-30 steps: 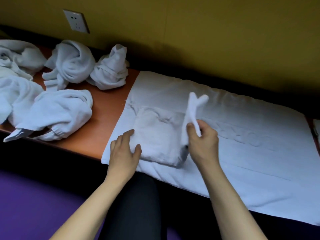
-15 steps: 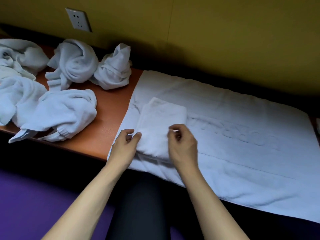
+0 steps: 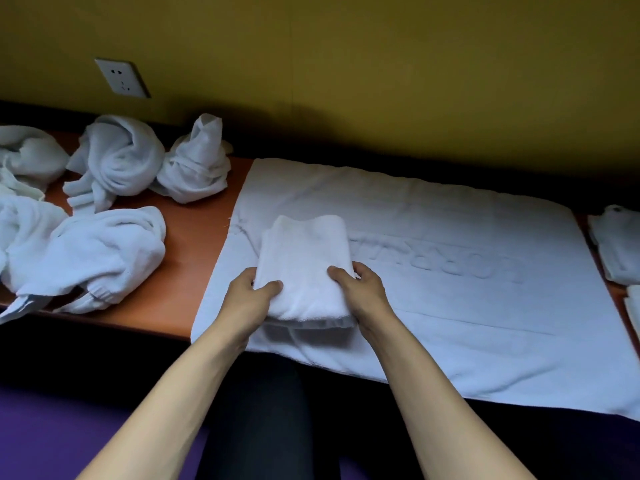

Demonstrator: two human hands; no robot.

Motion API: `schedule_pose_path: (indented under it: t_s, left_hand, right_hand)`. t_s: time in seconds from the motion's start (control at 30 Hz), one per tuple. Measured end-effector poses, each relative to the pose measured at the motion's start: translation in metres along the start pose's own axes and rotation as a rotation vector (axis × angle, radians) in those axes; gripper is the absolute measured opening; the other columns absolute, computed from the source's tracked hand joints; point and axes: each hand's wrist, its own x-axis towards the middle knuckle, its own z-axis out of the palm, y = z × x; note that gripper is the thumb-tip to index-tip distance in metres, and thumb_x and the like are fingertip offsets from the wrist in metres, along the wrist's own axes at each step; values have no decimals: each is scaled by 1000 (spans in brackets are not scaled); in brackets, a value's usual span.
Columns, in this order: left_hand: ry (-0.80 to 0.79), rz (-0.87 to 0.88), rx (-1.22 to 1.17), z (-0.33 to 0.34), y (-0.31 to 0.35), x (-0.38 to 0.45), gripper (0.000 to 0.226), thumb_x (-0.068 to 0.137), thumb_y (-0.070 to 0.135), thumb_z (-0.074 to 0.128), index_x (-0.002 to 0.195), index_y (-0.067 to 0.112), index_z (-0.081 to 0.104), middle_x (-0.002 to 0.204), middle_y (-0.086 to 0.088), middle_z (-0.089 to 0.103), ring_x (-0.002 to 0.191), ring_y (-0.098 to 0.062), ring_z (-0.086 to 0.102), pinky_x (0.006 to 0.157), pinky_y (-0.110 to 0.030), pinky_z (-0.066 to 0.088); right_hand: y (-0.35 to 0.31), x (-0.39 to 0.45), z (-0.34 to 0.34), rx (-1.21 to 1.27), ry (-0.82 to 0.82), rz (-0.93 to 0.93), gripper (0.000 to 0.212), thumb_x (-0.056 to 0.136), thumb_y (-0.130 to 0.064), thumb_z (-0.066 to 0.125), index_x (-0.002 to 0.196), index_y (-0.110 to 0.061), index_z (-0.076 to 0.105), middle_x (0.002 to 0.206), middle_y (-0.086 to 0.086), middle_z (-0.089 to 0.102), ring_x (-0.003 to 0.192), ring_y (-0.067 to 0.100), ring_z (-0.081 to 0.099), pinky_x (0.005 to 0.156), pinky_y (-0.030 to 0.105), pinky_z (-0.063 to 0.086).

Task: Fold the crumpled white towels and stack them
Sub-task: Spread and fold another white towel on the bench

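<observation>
Left hand point(image 3: 247, 295) and right hand point(image 3: 362, 292) each grip a near corner of the folded towel point(image 3: 304, 261), thumbs on top, at frame centre on a spread mat point(image 3: 450, 299). Crumpled towels point(image 3: 114, 188) fill the upper left; a folded stack point(image 3: 616, 247) sits at right edge.

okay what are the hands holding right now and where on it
Both hands grip the folded white towel by its near end: left hand on the left edge, right hand on the right edge.

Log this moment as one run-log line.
left hand: grips folded towel | right hand: grips it | crumpled towels: waiting
</observation>
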Motion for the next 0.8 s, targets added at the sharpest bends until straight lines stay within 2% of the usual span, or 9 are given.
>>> schedule_pose_path:
  t_s: [0.17,0.4,0.53,0.73,0.8]
  left_hand:
    - [-51,83,29,43,7,-25,25,92,10,64,117,12,64,108,0,71,100,-20,68,79,-32,52]
    - [-196,177,92,133,28,-68,22,94,13,62,114,20,62,107,5,71,99,-14,68,80,-31,53]
    - [-271,225,127,187,38,-98,21,95,13,62,115,20,62,107,6,71,98,-13,68,77,-29,51]
    - [-387,297,193,265,43,-137,23,94,15,65,116,21,61,108,7,70,97,-9,67,75,-25,49]
    - [-430,313,215,290,43,-149,23,95,12,63,114,25,60,108,8,70,95,-6,67,74,-22,49]
  right_hand:
    - [2,-13,-51,5,74,-83,24,90,-23,68,114,-18,67,106,-1,73,92,16,71,75,29,56]
    - [6,-39,-157,71,192,-139,19,91,-21,67,111,-19,68,100,-3,73,86,12,71,65,21,52]
    - [13,-53,-220,93,264,-162,14,91,-23,67,105,-24,67,97,-6,72,89,15,70,72,26,55]
    - [35,-68,-310,65,364,-213,12,91,-23,67,103,-23,67,93,-9,70,76,-3,64,66,13,46]
    - [42,-72,-337,37,403,-225,12,91,-26,66,103,-26,66,92,-9,70,81,2,65,72,19,47]
